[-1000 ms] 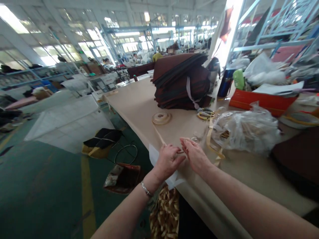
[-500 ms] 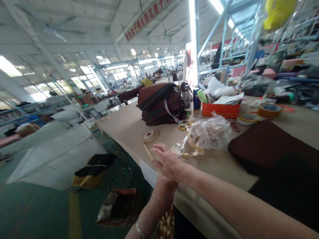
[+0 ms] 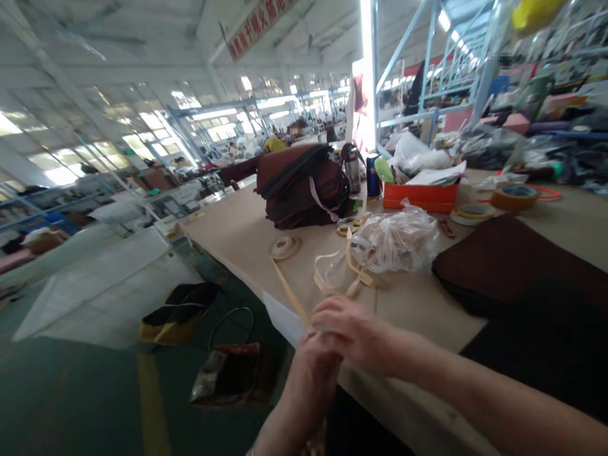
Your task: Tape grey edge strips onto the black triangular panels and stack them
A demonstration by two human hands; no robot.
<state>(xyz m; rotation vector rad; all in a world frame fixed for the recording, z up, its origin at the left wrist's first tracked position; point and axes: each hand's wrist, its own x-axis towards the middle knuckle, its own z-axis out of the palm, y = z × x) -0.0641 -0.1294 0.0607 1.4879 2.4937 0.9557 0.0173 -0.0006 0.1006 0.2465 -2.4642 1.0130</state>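
A roll of cream tape (image 3: 284, 247) lies on the table, and a narrow strip of tape (image 3: 291, 294) runs from it to my hands at the table's near edge. My left hand (image 3: 317, 361) is closed, with the strip ending at its fingertips. Over it comes my right hand (image 3: 356, 329), its fingers bent and touching the left hand. What the right fingers hold, if anything, is hidden and slightly blurred. Past the hands is a clear plastic bag (image 3: 403, 237) with a loose strip of the same cream colour (image 3: 350, 256) beside it.
A tied stack of dark brown cut pieces (image 3: 304, 187) sits at the back, beside scissors (image 3: 349, 225) and an orange box (image 3: 420, 197). Tape rolls (image 3: 513, 196) and brown fabric (image 3: 513, 266) lie to the right. On the floor at left is an open carton (image 3: 228, 377).
My right hand has drawn back toward me, its flat fingers now curling over the left hand. More of the tape strip shows between roll and hands. The view has shifted slightly.
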